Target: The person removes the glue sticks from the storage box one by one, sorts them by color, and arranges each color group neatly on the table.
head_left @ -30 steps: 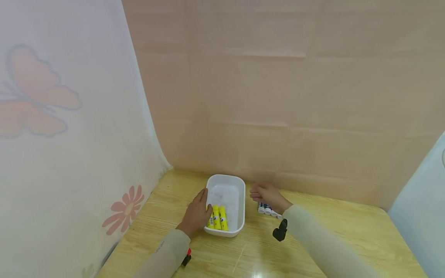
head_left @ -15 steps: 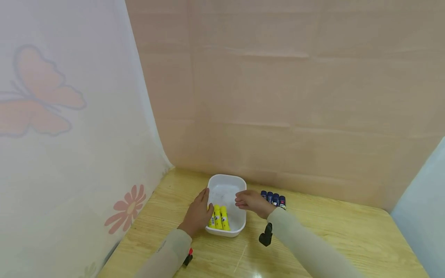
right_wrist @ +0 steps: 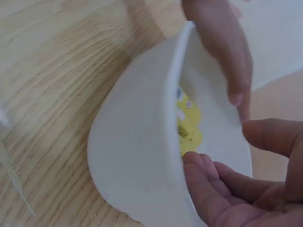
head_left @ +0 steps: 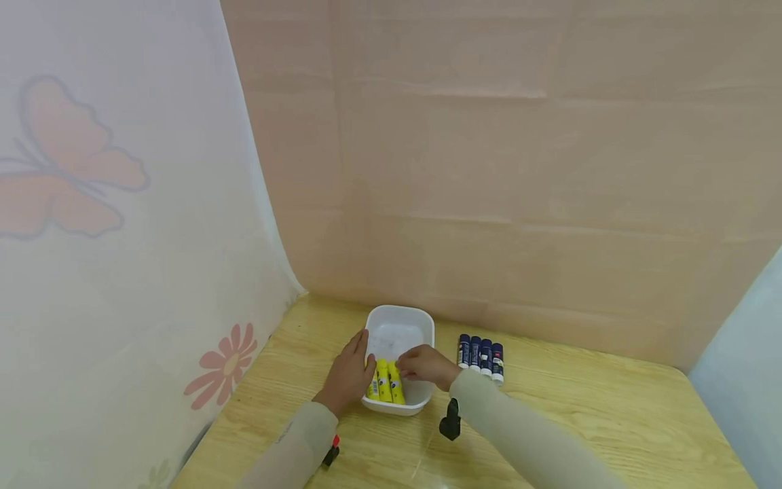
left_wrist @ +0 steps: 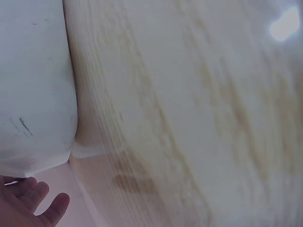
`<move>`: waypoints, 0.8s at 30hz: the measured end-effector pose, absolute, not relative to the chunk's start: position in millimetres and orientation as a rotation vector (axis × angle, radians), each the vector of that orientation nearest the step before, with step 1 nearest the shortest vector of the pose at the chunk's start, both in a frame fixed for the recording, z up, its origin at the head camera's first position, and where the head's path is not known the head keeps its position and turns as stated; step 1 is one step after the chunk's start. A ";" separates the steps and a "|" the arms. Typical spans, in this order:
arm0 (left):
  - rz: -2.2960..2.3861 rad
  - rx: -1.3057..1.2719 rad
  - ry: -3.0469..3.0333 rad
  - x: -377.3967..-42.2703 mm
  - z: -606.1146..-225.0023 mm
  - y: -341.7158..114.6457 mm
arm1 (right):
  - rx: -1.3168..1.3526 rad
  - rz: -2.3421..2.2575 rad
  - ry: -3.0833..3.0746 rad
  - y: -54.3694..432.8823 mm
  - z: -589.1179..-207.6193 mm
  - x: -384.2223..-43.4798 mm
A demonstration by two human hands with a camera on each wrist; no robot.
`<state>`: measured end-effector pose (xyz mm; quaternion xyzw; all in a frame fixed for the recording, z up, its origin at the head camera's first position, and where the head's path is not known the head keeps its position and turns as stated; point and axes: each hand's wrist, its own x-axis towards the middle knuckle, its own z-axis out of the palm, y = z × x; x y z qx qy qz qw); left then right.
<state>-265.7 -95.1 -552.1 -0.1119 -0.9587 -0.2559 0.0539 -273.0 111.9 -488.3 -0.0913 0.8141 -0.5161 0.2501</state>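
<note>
Position change: compared with one second ago, the right hand point(head_left: 427, 365) is no longer covering the navy glue sticks point(head_left: 475, 350); it is now reaching across the right rim of the white plastic tray point(head_left: 400, 319) and into its interior. This shift is placing the working hand at the yellow glue sticks point(head_left: 384, 382), so the handling appears to be centring on the tray contents. The left hand point(head_left: 347, 377) is keeping its position at the left wall.

Location of items: three yellow glue sticks are lying side by side in the near part of the tray. The leftmost is sitting partly behind the left thumb; the rightmost is lying just beside the right fingertips, to their left. Four navy glue sticks are lying in a row on the wooden tabletop point(head_left: 562, 394), to the right of the tray and apart from it.

Hand state: the right fingers are bending gently, with the thumb standing clear of them in the right wrist view; no item is showing in the gap. Whether the fingertips are touching the rightmost yellow stick cannot be told. The left hand is straddling the tray wall, thumb inside and fingers outside, and is holding it lightly.
</note>
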 end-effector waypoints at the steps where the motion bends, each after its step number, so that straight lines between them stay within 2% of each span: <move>1: -0.775 -0.348 -2.911 -265.0 -551.4 -95.4 | -0.247 -1.375 2.244 110.2 -488.9 -272.6; 14: -0.755 -0.341 -2.933 -267.1 -547.9 -95.9 | -0.222 -0.884 2.538 95.0 -495.1 -278.1; 24: -0.766 -0.330 -2.924 -264.9 -546.0 -94.5 | -0.152 -0.855 2.525 90.1 -491.8 -277.2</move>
